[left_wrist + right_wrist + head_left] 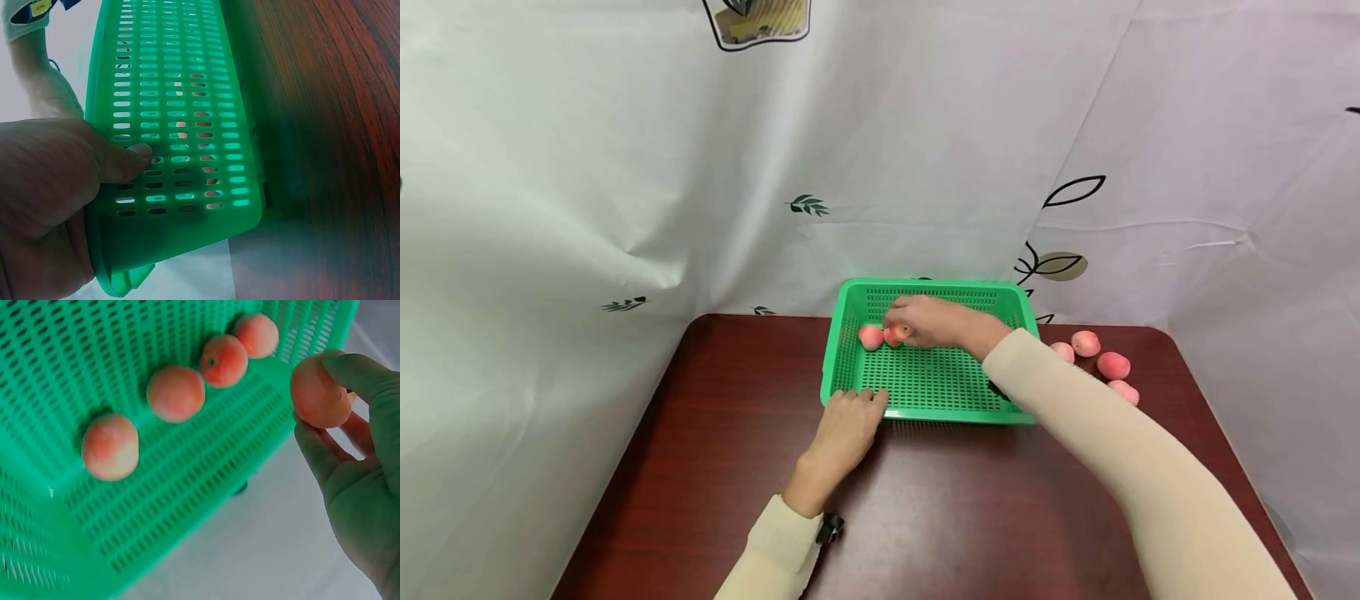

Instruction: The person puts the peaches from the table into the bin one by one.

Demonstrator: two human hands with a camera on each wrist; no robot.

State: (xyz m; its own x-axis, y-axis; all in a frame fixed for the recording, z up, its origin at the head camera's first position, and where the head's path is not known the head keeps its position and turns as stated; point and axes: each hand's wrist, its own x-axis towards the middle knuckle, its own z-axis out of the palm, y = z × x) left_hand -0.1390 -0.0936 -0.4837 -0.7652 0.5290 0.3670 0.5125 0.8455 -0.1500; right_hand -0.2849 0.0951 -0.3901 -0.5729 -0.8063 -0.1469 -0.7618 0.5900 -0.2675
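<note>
A green slotted plastic basket (958, 414) stands on the table with several pinkish-red peaches (175, 394) inside it. My right hand (928, 321) is over the basket's left part and pinches another peach (320, 392) between thumb and fingertips. In the right wrist view that peach is held apart from the others. At the near left corner my left hand (850, 425) grips the basket's rim, fingers over the edge. Its thumb (134, 164) presses on the outer wall in the left wrist view. In the head view the right hand hides some of the peaches.
Several loose peaches (1113, 365) lie on the dark red wooden table (737, 417), right of the basket, some partly behind the right sleeve (1097, 425). A white patterned cloth (925, 167) hangs behind the table, close to the basket's far side.
</note>
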